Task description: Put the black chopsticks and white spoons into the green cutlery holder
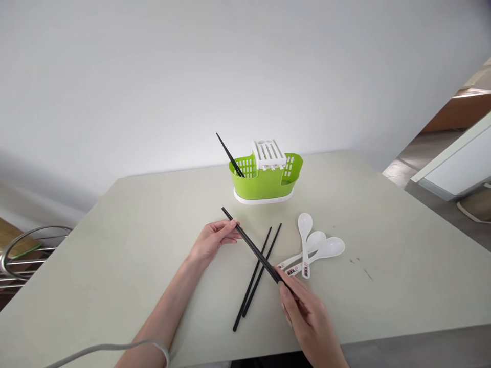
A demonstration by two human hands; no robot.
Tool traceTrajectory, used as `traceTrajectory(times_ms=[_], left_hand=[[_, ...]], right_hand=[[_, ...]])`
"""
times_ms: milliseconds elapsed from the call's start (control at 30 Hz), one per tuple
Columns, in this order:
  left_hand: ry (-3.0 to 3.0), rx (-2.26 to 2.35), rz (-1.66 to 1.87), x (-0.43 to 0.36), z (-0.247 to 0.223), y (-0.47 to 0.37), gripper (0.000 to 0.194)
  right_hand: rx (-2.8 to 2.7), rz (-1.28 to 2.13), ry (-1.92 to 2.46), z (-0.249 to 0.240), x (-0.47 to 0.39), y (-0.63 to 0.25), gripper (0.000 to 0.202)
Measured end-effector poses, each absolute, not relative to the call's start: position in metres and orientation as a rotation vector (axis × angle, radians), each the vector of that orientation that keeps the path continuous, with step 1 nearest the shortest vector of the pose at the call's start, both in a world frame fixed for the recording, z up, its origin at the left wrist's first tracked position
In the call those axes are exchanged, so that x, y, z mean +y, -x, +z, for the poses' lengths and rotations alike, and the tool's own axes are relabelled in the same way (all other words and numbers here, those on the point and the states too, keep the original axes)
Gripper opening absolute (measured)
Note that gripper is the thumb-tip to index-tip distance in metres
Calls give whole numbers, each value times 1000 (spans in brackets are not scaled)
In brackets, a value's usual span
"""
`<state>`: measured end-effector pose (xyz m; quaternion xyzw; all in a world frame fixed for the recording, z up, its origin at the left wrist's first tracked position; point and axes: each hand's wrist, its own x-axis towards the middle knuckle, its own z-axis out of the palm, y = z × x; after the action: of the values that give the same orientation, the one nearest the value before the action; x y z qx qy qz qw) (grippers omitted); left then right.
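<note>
A pair of black chopsticks (253,247) is held slantwise above the table by both hands. My left hand (218,236) pinches them near the upper left end, and my right hand (301,301) grips the lower right end. Beneath them, two more black chopsticks (251,291) lie on the table. Several white spoons (305,225) lie overlapping to their right, the handle ends near my right hand. Farther back stands a green basket (264,185) on a white base, with a white slotted piece (270,153) across its middle. Black chopsticks (228,153) lean out of its left compartment.
The pale table (153,204) reaches back to a white wall. At the far left is a metal wire rack (23,260). A grey cable (107,347) crosses near my left forearm. Dark marks show on the table right of the spoons.
</note>
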<state>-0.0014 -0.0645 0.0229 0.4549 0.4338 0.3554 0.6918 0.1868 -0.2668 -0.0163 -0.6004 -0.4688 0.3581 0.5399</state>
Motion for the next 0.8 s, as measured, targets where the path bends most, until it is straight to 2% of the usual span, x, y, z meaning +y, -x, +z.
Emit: traceTrajectory(times_ms=[233, 467, 633, 800], left_hand=[[-983, 1088, 887, -53, 34, 8, 28], [-1026, 1185, 1297, -1, 113, 33, 10], [-1096, 1192, 1657, 31, 170, 26, 14], [-1261, 1379, 1666, 44, 191, -1, 16]], right_hand=[[-1066, 1018, 1361, -13, -268, -184, 55], [-1139, 1105, 1235, -18, -268, -184, 47], [-1227, 1089, 1163, -21, -265, -187, 40], [-1296, 1088, 1161, -21, -265, -189, 37]])
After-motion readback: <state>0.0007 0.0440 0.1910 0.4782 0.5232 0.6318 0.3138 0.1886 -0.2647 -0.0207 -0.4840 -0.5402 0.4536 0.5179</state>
